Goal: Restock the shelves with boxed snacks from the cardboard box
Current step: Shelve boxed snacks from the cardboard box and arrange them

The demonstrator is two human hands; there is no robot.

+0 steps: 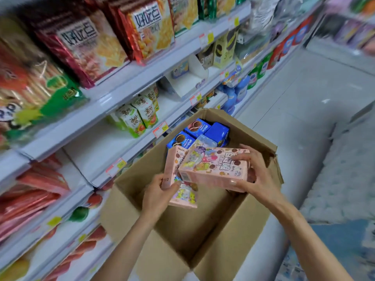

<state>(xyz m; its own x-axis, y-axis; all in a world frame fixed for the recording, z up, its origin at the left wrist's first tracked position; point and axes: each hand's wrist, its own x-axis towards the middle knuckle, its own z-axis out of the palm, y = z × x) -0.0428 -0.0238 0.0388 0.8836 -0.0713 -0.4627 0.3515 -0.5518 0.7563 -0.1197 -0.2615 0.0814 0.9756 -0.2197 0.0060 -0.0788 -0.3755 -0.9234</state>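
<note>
Head cam looks down into the cardboard box [129,203], sitting at about 6 o'clock in the frame, with the shelves [97,142] running from 9 up to 1 o'clock. The right hand [255,175] is wrapped round a pink snack box [213,169] lying flat, thumb on the near long edge and fingers over the far one. The left hand [160,191] grips a second pink box [172,165] by its lower end. It's upright and touches the first at its 9 o'clock. Blue boxes [196,128] sit inside at 12 o'clock. My guess is these are light, stiff thin card — a bit slick and easy to dent. So hold across the long edges, no squeezing.
</note>
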